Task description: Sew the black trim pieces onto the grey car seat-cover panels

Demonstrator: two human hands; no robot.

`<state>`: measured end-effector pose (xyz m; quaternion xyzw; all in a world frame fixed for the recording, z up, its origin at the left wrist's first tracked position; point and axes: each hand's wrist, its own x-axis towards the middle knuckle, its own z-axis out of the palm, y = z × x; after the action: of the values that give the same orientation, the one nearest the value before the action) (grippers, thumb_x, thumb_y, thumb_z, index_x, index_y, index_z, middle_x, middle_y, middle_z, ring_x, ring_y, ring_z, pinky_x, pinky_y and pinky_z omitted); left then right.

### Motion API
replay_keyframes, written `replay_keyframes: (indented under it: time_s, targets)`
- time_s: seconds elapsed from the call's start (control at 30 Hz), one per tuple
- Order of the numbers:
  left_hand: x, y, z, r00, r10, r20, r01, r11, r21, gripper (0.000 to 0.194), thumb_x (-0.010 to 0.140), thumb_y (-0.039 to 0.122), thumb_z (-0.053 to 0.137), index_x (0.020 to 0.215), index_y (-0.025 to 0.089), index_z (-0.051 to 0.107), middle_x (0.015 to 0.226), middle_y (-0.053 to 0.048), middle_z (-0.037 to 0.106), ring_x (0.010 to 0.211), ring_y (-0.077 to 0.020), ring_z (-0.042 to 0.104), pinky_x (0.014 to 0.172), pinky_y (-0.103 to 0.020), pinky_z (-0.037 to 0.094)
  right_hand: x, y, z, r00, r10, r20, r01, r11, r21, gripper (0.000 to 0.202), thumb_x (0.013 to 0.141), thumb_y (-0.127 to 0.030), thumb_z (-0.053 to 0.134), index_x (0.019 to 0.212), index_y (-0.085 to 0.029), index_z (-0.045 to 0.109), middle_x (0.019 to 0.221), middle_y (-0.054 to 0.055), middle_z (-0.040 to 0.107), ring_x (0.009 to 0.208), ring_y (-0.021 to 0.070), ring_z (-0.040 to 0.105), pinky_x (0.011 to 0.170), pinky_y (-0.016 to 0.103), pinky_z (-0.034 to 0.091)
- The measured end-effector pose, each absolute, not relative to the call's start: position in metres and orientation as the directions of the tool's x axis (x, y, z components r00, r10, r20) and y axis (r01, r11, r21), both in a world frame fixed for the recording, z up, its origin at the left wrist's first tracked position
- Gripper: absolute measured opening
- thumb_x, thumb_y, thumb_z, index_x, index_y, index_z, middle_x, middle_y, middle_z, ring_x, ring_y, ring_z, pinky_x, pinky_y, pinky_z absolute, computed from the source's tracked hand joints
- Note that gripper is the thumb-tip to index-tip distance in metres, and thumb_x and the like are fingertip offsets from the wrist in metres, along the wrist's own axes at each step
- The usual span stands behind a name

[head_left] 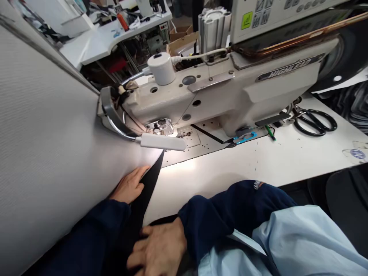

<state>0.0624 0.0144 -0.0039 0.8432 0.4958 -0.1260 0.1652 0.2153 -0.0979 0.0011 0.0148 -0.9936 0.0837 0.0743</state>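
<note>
A large light grey sheet [57, 126] rises on the left, its lower edge meeting black fabric [153, 174] that tapers to a point near the sewing area. My left hand [129, 186] rests at this edge, fingers extended over the fabric and thumb apart. Closer to me, my right hand [161, 247] lies on more black fabric, its fingers spread and slightly blurred. Beyond both hands stands a sewing machine [221, 92]. Its white lamp [163, 142] hides part of the needle area.
Black-handled scissors [314, 122] lie on the white table [230, 168] at right. Blue-handled snips [244, 138] and a green pen-like item [270, 132] lie by the machine bed. Behind are another white table [100, 38] and a cardboard box [182, 44].
</note>
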Motion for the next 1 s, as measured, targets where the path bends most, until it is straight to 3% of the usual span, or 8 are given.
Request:
replay_keyframes:
  time_s: [0.07,0.17,0.27,0.33,0.43,0.7,0.83,1.0]
  targets:
    - [0.067,0.012,-0.001,0.437,0.807,-0.397,0.894,-0.437,0.097,0.064,0.071,0.013,0.034,0.134,0.019,0.041,0.126,-0.005,0.054,0.107,-0.0205,0.056,0.093,-0.031,0.045,0.215,-0.09,-0.024,-0.97,-0.034,0.243,-0.062,0.992,-0.106,0.042,0.09,-0.029,0.051,0.133,-0.028,0.049,0.139,0.003,0.046,0.124,0.0216,0.044,0.094,0.045,0.04]
    - [0.075,0.01,0.004,0.387,0.809,-0.443,0.896,-0.443,-0.026,0.069,0.073,0.012,0.034,0.141,0.024,0.033,0.115,-0.006,0.055,0.095,-0.0216,0.059,0.084,-0.032,0.046,0.197,-0.087,-0.042,-0.932,0.096,0.349,0.061,0.992,-0.109,0.028,0.095,-0.018,0.043,0.114,-0.023,0.063,0.127,0.002,0.056,0.114,0.0197,0.05,0.092,0.04,0.04]
    - [0.079,0.006,0.008,0.367,0.796,-0.482,0.868,-0.479,-0.131,0.074,0.076,0.01,0.033,0.147,0.028,0.023,0.1,-0.005,0.054,0.081,-0.0203,0.058,0.074,-0.031,0.045,0.183,-0.087,-0.029,-0.97,0.078,0.232,0.026,0.976,-0.218,0.024,0.095,-0.024,0.045,0.098,-0.019,0.068,0.115,0.0,0.062,0.1,0.0151,0.055,0.083,0.028,0.043]
    - [0.081,0.001,0.01,0.375,0.798,-0.471,0.854,-0.496,-0.161,0.074,0.076,0.009,0.032,0.147,0.028,0.023,0.097,-0.005,0.053,0.074,-0.018,0.057,0.07,-0.029,0.044,0.183,-0.086,-0.013,-0.991,0.034,0.13,-0.003,0.961,-0.277,0.022,0.093,-0.027,0.049,0.104,-0.019,0.066,0.117,-0.002,0.062,0.102,0.0124,0.055,0.085,0.022,0.042]
    - [0.088,-0.013,0.012,0.41,0.793,-0.451,0.842,-0.519,-0.148,0.068,0.078,0.009,0.032,0.145,0.024,0.031,0.099,-0.006,0.055,0.07,-0.016,0.056,0.068,-0.028,0.043,0.195,-0.092,0.001,-0.994,0.049,0.095,0.015,0.944,-0.331,0.023,0.091,-0.027,0.05,0.107,-0.02,0.065,0.118,-0.005,0.061,0.101,0.0105,0.055,0.087,0.021,0.041]
    - [0.125,-0.049,0.022,0.397,0.788,-0.471,0.876,-0.479,-0.063,0.062,0.079,0.006,0.031,0.14,0.013,0.039,0.108,-0.01,0.06,0.077,-0.0194,0.06,0.075,-0.031,0.046,0.223,-0.128,-0.031,-0.975,0.09,0.203,0.01,0.931,-0.364,0.022,0.092,-0.034,0.05,0.08,-0.018,0.059,0.094,-0.003,0.066,0.08,0.0113,0.054,0.072,0.026,0.04]
    - [0.127,-0.049,0.015,0.424,0.798,-0.428,0.887,-0.461,0.02,0.063,0.077,0.004,0.032,0.138,0.011,0.042,0.105,-0.01,0.062,0.08,-0.0207,0.061,0.077,-0.032,0.048,0.231,-0.131,-0.03,-0.977,0.027,0.211,-0.051,0.933,-0.355,0.02,0.09,-0.034,0.049,0.088,-0.015,0.056,0.088,0.003,0.065,0.079,0.0149,0.053,0.071,0.029,0.039]
    - [0.121,-0.044,0.004,0.472,0.801,-0.369,0.88,-0.452,0.145,0.062,0.074,0.005,0.035,0.133,0.016,0.05,0.1,-0.006,0.065,0.085,-0.0196,0.062,0.079,-0.028,0.049,0.237,-0.128,-0.018,-0.991,-0.064,0.115,-0.1,0.935,-0.341,0.03,0.074,-0.033,0.061,0.094,-0.013,0.054,0.087,0.006,0.064,0.079,0.0185,0.055,0.069,0.03,0.038]
